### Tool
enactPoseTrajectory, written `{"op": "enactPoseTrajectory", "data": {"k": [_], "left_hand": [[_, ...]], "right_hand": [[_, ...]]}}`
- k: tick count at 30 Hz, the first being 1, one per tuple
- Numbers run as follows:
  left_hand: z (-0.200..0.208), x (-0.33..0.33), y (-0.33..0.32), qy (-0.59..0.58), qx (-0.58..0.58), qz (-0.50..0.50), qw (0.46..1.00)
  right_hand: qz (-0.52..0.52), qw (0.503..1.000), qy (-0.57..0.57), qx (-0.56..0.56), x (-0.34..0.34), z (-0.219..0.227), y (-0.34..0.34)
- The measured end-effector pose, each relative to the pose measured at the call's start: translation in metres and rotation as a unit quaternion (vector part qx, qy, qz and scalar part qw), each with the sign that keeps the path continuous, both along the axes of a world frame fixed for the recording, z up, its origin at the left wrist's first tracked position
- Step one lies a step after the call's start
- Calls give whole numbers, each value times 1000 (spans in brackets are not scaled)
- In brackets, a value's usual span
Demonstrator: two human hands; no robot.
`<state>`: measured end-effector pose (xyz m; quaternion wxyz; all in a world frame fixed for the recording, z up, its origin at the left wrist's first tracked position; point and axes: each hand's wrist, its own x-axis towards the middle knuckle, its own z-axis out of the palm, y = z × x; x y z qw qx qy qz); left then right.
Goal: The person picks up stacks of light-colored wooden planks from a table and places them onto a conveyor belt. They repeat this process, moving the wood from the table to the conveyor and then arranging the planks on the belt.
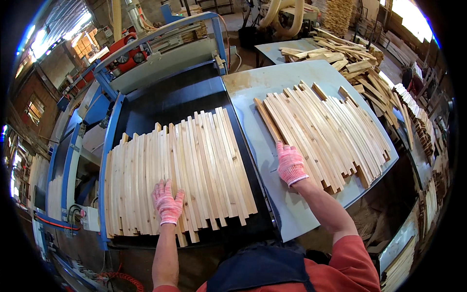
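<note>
My left hand [168, 201], in a pink-and-white knit glove, lies on a row of pale wooden strips [141, 180] with its fingers spread. Those strips rest side by side on a black conveyor belt [160, 104], their ends uneven. To the right, my right hand [291, 164], gloved alike, reaches the left edge of a second batch of strips [316, 131] on a grey sheet-topped table [243, 85]. Its fingers look stretched out, touching the outermost strip [268, 119], which shows a browner side; the fingers' undersides are hidden.
A blue machine frame [160, 30] crosses the belt's far end. Blue side rails [108, 146] border the belt. Loose wood offcuts [360, 68] are heaped at the far right. A red coiled hose [121, 278] lies low at the left.
</note>
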<state>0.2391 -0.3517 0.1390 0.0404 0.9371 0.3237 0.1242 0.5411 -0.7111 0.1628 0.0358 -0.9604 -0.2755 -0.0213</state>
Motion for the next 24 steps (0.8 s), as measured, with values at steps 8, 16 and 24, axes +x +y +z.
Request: {"op": "enactPoseTrajectory", "data": {"k": [8, 16, 24], "left_hand": [[-3, 6, -1, -4, -4, -1, 1000], [-5, -35, 34, -137, -127, 37, 982], [37, -180, 132, -65, 44, 315, 946]], "right_hand": [[85, 926, 292, 223, -33, 4, 61], [52, 948, 186, 254, -9, -7, 47], [7, 966, -4, 260, 32, -73, 50]]}}
